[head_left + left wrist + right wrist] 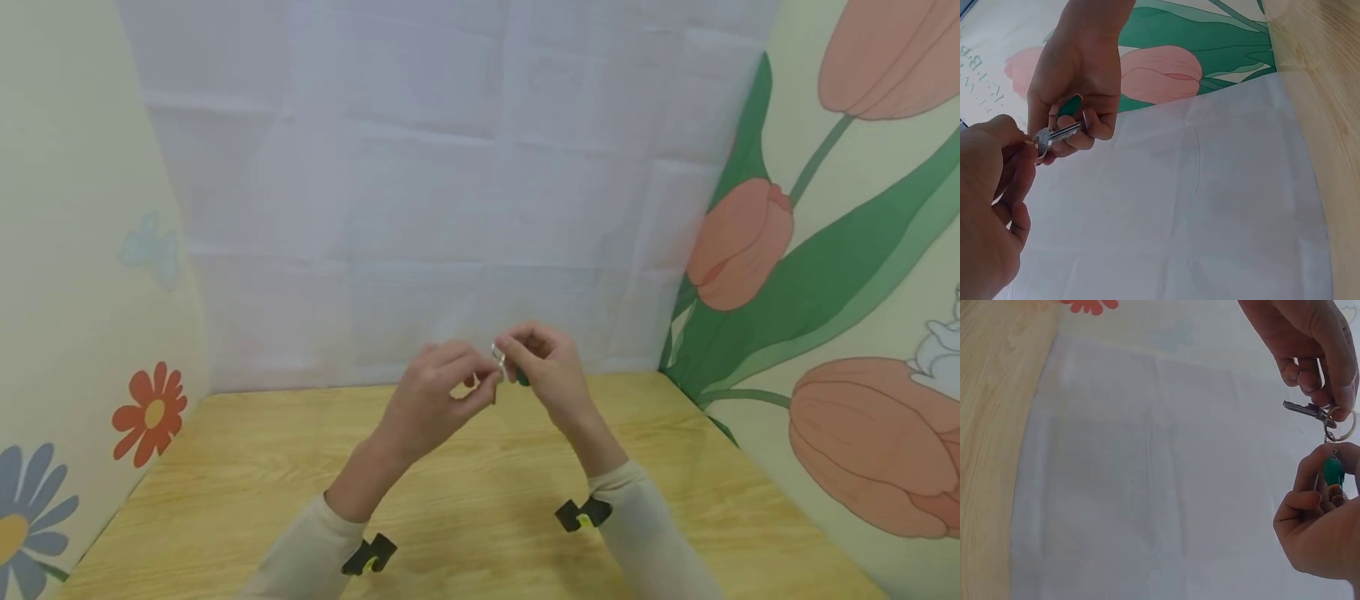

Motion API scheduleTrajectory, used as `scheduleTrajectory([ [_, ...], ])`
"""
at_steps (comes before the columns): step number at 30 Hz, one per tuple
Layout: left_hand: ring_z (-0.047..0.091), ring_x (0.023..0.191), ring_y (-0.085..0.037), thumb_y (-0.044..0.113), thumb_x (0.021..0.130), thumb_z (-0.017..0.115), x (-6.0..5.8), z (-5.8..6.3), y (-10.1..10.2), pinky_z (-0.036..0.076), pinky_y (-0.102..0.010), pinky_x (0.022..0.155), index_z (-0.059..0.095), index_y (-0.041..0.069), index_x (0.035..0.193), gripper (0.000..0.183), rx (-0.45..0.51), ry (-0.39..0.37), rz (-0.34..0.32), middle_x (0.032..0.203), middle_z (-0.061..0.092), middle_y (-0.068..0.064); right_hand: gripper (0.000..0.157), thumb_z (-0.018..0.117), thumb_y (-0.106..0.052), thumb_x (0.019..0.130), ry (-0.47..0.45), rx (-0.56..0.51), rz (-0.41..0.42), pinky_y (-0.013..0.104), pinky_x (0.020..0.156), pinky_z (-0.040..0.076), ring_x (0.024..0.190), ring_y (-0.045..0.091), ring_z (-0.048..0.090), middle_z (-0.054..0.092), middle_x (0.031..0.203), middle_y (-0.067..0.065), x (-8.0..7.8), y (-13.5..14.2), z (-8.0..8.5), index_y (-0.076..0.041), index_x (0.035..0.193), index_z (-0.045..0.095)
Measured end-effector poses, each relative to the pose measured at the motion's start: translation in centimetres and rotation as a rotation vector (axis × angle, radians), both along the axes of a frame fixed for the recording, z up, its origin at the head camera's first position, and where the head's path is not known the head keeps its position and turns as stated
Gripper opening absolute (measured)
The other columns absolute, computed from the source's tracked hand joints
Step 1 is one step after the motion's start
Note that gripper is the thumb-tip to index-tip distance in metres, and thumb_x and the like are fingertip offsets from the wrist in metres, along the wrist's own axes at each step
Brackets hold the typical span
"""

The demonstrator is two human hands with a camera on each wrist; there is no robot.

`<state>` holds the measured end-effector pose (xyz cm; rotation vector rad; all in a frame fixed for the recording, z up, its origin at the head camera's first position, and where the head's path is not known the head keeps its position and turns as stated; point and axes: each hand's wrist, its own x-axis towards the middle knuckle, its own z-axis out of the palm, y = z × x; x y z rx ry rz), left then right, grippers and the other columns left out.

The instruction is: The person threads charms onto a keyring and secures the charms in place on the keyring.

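Observation:
A metal key ring (1349, 434) is held in the air between both hands, over the far part of the table. A silver key (1065, 131) hangs on it, its blade sticking out sideways. My left hand (438, 387) pinches the ring's edge between thumb and fingertips. Opposite, my right hand (551, 371) pinches the short link of a green keychain charm (1334, 470) right where it meets the ring. The charm, with an orange-brown lower end, lies against the right fingers. Fingertips hide part of the ring.
Below the hands spreads a wood-grain table (465, 517). A creased white cloth (420, 208) hangs behind it. Side panels carry printed flowers, with large tulips (742, 242) on the right. Black camera mounts (367, 556) sit at both wrists, over light sleeves.

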<state>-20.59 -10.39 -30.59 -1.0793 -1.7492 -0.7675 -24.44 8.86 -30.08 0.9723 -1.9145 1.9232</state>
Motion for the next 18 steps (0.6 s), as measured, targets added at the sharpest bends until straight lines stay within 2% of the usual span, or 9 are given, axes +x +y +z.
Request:
scheduleTrajectory([
  [3,0.059,0.08,-0.011,0.01,0.098,0.068,-0.1,-0.3,-0.1,0.048,-0.036,0.071,0.072,0.012,0.096,0.005,0.06,-0.141,0.018,0.09,0.064,0.005,0.023,0.07,-0.02,0.1,-0.005,-0.006,0.007,0.027,0.054,0.039,0.058,0.019,0.046,0.055,0.071,0.013,-0.1,0.0,0.0,0.003,0.099,0.069],
  [6,0.059,0.089,-0.012,0.02,0.105,0.059,-0.4,-0.6,-0.2,0.047,-0.038,0.074,0.068,0.014,0.105,0.011,0.163,-0.389,-0.009,0.102,0.062,0.003,0.024,0.069,-0.019,0.1,-0.007,-0.008,0.017,0.027,0.052,0.036,0.055,0.017,0.04,0.051,0.069,0.012,-0.3,0.1,0.0,0.005,0.1,0.068],
  [8,0.059,0.096,-0.015,0.027,0.109,0.052,-0.7,-0.8,-0.4,0.047,-0.041,0.078,0.064,0.014,0.11,0.017,0.226,-0.567,-0.077,0.109,0.061,0.001,0.026,0.069,-0.018,0.101,-0.012,0.001,0.033,0.028,0.051,0.034,0.054,0.017,0.038,0.05,0.068,0.011,-0.3,0.1,0.0,0.008,0.102,0.066],
  [10,0.06,0.101,-0.02,0.032,0.111,0.046,-0.9,-1.0,-0.5,0.045,-0.044,0.084,0.058,0.013,0.115,0.023,0.271,-0.727,-0.186,0.113,0.062,-0.003,0.028,0.068,-0.019,0.101,-0.019,0.018,0.047,0.029,0.05,0.033,0.053,0.017,0.038,0.051,0.068,0.01,-0.3,0.1,-0.1,0.009,0.103,0.065],
  [12,0.06,0.103,-0.027,0.035,0.112,0.041,-1.2,-1.2,-0.6,0.043,-0.046,0.087,0.051,0.01,0.117,0.027,0.296,-0.855,-0.308,0.112,0.063,-0.01,0.029,0.068,-0.02,0.101,-0.031,0.031,0.058,0.029,0.05,0.033,0.053,0.017,0.038,0.051,0.068,0.01,-0.3,0.0,-0.1,0.009,0.103,0.065],
  [15,0.06,0.101,-0.035,0.04,0.112,0.038,-1.4,-1.5,-0.6,0.04,-0.045,0.085,0.044,0.008,0.118,0.033,0.31,-0.979,-0.425,0.105,0.063,-0.017,0.03,0.068,-0.022,0.101,-0.046,0.043,0.061,0.028,0.05,0.033,0.053,0.017,0.037,0.051,0.069,0.009,-0.5,0.0,-0.3,0.008,0.104,0.065],
  [18,0.059,0.094,-0.036,0.044,0.11,0.04,-1.8,-1.8,-0.6,0.038,-0.041,0.081,0.044,0.008,0.118,0.037,0.332,-1.043,-0.445,0.102,0.058,-0.017,0.031,0.069,-0.024,0.101,-0.062,0.046,0.053,0.028,0.051,0.033,0.054,0.017,0.037,0.051,0.07,0.009,-0.8,0.1,-0.5,0.007,0.105,0.065],
])
